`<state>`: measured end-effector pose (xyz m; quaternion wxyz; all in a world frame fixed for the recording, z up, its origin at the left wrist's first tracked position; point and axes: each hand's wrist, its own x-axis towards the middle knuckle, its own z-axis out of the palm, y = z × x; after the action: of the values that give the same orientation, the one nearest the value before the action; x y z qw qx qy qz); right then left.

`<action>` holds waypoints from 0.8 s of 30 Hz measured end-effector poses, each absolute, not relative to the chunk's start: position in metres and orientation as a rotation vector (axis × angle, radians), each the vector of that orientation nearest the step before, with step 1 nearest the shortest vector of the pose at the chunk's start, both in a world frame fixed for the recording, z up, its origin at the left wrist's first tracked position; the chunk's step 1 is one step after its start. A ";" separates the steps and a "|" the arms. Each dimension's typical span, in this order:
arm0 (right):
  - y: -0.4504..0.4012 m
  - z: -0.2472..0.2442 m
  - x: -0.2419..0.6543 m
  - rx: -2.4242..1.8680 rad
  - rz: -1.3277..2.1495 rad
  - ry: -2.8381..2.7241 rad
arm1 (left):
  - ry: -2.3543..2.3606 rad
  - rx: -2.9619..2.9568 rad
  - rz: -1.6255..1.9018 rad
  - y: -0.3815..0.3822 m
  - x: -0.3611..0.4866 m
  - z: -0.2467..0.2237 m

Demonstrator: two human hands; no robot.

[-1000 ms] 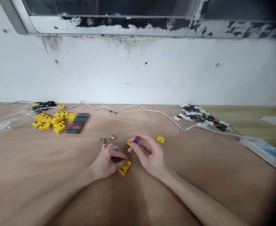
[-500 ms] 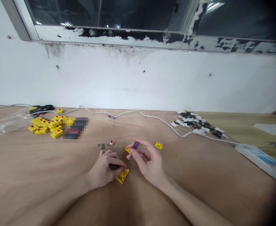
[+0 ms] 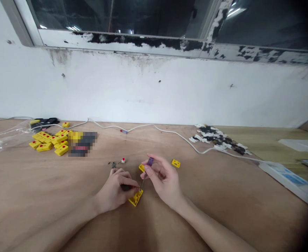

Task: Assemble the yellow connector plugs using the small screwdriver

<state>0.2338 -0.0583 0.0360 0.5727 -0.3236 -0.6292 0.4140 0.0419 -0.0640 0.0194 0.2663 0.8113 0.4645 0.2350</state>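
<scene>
Yellow plastic block (image 3: 136,198) touches the curled left hand (image 3: 114,190); right hand (image 3: 164,182) pinches purple screwdriver (image 3: 150,161).

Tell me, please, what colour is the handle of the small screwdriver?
Purple; the head view shows the handle best, held in the right hand.

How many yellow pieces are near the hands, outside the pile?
3. One yellow piece sits by the left hand, at the tip of the purple-handled screwdriver; one lies just beyond the right hand, partly hidden by it; one lies further right on the wooden tabletop.
</scene>
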 end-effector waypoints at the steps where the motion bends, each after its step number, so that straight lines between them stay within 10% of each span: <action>1: -0.058 0.036 0.234 -0.767 0.985 -1.458 | 1.251 2.193 0.637 -0.064 0.042 0.019; 24: -0.053 0.034 0.233 -0.819 1.004 -1.412 | 1.254 2.215 0.655 -0.064 0.043 0.017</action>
<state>0.2332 -0.0532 0.0341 0.5749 -0.3498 -0.6027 0.4288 0.0431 -0.0640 0.0169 0.2540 0.8151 0.4615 0.2411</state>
